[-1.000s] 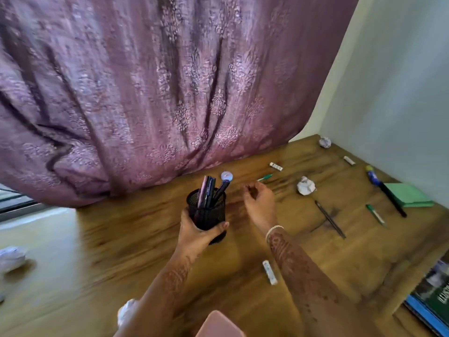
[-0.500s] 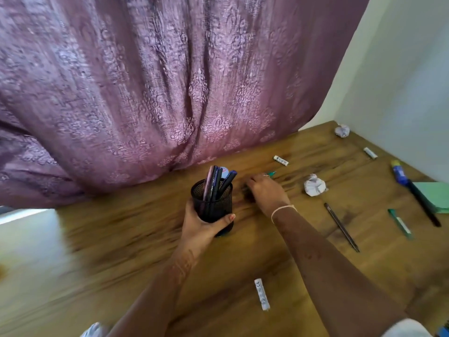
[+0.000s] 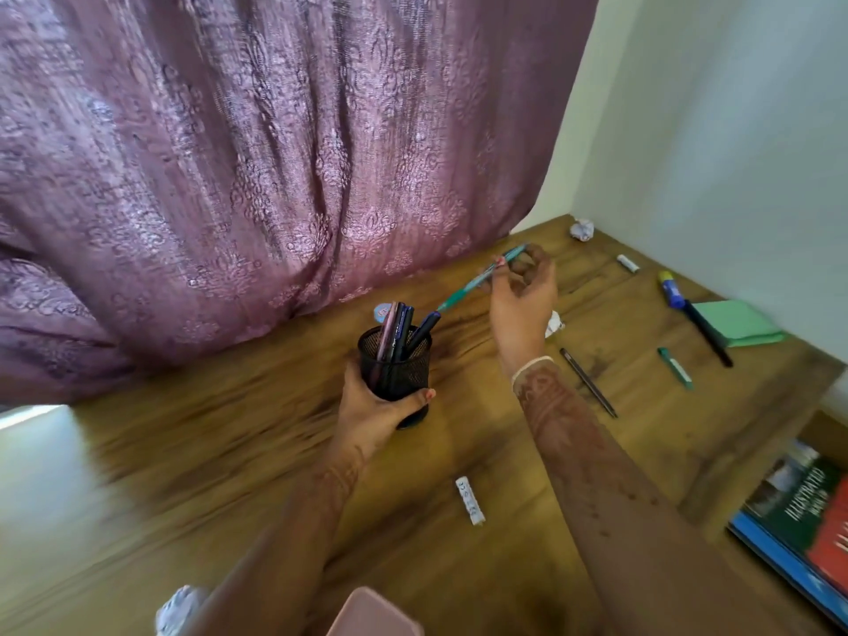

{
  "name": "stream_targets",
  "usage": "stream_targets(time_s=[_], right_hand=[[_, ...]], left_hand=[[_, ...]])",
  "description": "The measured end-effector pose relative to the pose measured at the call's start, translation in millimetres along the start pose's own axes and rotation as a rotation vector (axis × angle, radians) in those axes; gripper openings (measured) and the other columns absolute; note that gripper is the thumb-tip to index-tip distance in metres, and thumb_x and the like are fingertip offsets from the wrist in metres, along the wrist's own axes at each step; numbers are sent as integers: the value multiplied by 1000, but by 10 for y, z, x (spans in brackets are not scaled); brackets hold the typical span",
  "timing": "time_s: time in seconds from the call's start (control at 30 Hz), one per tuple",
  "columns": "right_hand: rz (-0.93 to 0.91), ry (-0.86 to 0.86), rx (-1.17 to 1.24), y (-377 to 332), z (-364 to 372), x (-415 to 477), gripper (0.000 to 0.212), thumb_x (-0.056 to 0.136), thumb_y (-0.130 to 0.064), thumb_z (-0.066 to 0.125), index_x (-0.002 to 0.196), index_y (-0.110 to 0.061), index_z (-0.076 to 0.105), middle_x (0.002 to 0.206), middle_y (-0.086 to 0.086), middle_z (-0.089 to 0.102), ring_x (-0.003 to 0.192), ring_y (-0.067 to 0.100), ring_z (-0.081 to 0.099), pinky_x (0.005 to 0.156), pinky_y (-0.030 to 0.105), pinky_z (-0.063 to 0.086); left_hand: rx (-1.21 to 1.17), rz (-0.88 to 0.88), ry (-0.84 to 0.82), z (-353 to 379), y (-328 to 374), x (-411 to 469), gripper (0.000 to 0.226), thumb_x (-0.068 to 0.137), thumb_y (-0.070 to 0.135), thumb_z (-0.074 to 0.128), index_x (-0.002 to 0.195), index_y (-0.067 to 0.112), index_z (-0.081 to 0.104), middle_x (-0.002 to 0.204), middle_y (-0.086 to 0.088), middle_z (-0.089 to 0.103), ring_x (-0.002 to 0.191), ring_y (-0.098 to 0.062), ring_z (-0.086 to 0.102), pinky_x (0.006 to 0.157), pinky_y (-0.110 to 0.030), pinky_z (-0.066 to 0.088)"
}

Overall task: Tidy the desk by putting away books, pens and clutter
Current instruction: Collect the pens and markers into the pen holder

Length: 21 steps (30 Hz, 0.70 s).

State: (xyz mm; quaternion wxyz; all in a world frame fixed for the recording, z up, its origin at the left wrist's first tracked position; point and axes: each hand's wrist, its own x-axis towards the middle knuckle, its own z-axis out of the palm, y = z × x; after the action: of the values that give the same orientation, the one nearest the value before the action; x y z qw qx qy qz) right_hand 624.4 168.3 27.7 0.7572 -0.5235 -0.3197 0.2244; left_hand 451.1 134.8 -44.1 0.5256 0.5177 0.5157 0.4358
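Your left hand (image 3: 376,406) curls round the black mesh pen holder (image 3: 397,364), thumb across its front, near the middle of the wooden surface (image 3: 229,452); several dark pens (image 3: 401,325) stand in it, leaning toward one o'clock; your right hand (image 3: 521,298) is raised at two o'clock from the holder and pinches a green pen (image 3: 472,284) between thumb and fingertips; the pen slants, its lower tip close to the tops of the pens in the holder; a thin black pen (image 3: 588,383) lies at three o'clock, with a short green marker (image 3: 675,367) beyond it; a green notepad (image 3: 734,323) sits by the wall at two o'clock, a long black pen (image 3: 706,332) touching its near edge; a white stick (image 3: 470,501) lies at five o'clock; a crumpled paper ball (image 3: 582,230) rests in the far corner; books (image 3: 803,521) lie below the surface's edge at four o'clock
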Motion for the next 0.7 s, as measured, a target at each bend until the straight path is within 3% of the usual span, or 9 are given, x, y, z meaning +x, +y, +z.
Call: stream_targets(time_s=[0.1, 0.13, 0.23, 0.33, 0.47, 0.53, 0.7], right_hand=[[75, -14, 173, -251, -95, -190, 39, 90, -2, 61, 113, -30, 48, 104, 7, 62, 100, 28, 66, 90, 47, 55], [63, -53, 168, -305, -118, -256, 40, 90, -1, 61, 113, -31, 48, 104, 8, 62, 98, 28, 67, 89, 46, 56], [-37, -210, 44, -427, -230, -506, 40, 89, 5, 60, 114, -24, 50, 101, 15, 61, 93, 27, 68, 80, 32, 58], [-140, -300, -225, -499, -382, -690, 23, 89, -1, 62, 109, -12, 56, 95, 4, 67, 87, 11, 67, 75, 19, 54], [-226, -343, -521, -551, -623, -872, 10, 90, -13, 63, 97, -16, 69, 91, -11, 70, 84, 0, 64, 77, 15, 51], [-220, -347, -557, -578, -732, -953, 10, 90, -15, 64, 96, -18, 72, 90, -14, 69, 85, -1, 63, 77, 15, 50], [-168, -243, -537, -635, -1031, -1107, 14, 91, -18, 63, 99, -23, 72, 99, -11, 71, 93, 1, 64, 81, 19, 52]], left_hand=[[10, -13, -35, 26, 20, -88, 90, 56, 12, 93, 131, 14, 43, 126, 0, 59, 111, -13, 60, 93, -32, 53], [7, -19, -39, 45, 33, -114, 90, 56, 12, 93, 130, 14, 43, 127, 0, 58, 112, -14, 59, 94, -33, 51], [4, -27, -56, 110, 144, -266, 83, 58, 11, 92, 125, 13, 43, 123, 2, 57, 109, -13, 58, 79, -19, 50], [1, -4, -99, 176, 204, -394, 78, 58, 11, 92, 118, 17, 42, 121, 2, 57, 109, -13, 58, 71, -14, 48], [1, 8, -149, 231, 254, -579, 85, 59, 12, 91, 127, 15, 41, 121, 4, 56, 108, -11, 57, 82, -20, 48], [-13, 16, -173, 261, 255, -669, 83, 59, 11, 91, 126, 15, 42, 122, 3, 57, 107, -12, 58, 86, -26, 50], [-42, 27, -219, 369, 230, -876, 84, 58, 10, 91, 127, 15, 43, 121, 3, 60, 104, -9, 60, 78, -19, 50]])
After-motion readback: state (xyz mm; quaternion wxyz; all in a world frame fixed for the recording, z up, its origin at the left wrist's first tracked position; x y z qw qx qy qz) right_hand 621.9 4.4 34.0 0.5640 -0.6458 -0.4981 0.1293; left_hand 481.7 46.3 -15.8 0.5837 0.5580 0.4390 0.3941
